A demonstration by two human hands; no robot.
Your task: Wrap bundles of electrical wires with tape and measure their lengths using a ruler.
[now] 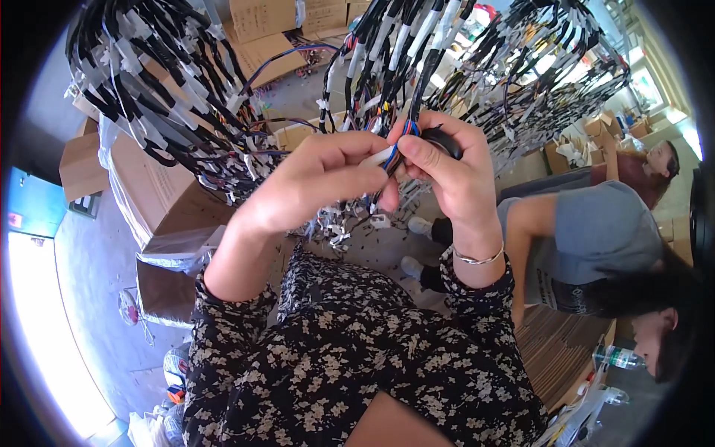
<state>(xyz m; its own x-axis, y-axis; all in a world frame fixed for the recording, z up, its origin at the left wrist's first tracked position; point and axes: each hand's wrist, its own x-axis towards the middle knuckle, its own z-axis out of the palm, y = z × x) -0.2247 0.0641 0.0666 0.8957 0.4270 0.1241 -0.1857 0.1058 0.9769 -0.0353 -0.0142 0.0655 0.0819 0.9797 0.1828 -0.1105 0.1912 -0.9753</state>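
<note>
In front of me a hanging wire harness [411, 128], with blue, red and black wires, runs down between my two hands. My left hand [316, 179] is closed, thumb and fingers pinching the harness by a white sleeve or tab [378, 157]. Close against it, my right hand [458, 167] is closed too. Its thumb presses on the wires, and a roll of black tape [441, 141] sits within its curled fingers. My fingers hide part of the wires where the hands meet.
Thick bunches of black-wrapped harnesses [160, 89] with white connectors hang left, ahead and right [536, 74]. Cardboard boxes [167, 190] stand at the left. A co-worker in a grey shirt [607, 231] is close on my right, beside stacked cardboard [562, 350]; another person is farther back.
</note>
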